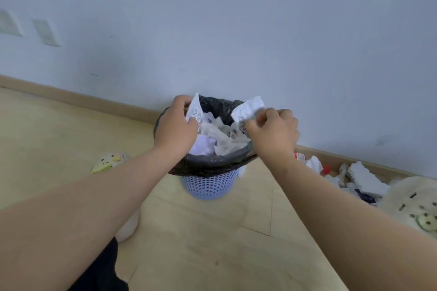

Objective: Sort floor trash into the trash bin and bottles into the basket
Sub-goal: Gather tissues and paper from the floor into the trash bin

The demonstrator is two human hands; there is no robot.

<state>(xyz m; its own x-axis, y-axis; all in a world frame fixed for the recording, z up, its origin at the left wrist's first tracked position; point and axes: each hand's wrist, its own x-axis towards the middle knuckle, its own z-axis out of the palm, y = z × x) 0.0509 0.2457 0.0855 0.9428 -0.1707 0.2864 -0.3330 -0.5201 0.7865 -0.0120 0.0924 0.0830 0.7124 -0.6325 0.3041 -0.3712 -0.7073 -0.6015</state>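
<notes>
Wood floor point(212, 243), pale wall point(236, 30); left grip point(175, 127) and right grip point(274, 132) each pinch paper scraps point(194, 111) point(248, 108).

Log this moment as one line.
left hand: holds left wrapper | right hand: pinches right wrapper | both: above trash bin | bin: crumpled paper inside | floor litter: at right

Soft even daylight, faint shadows, slight overall blur, wide-angle bending at edges, no glare

Both hands pinch white wrappers — left hand point(176, 123), right hand point(274, 131) — over the trash bin point(209, 184).
</notes>
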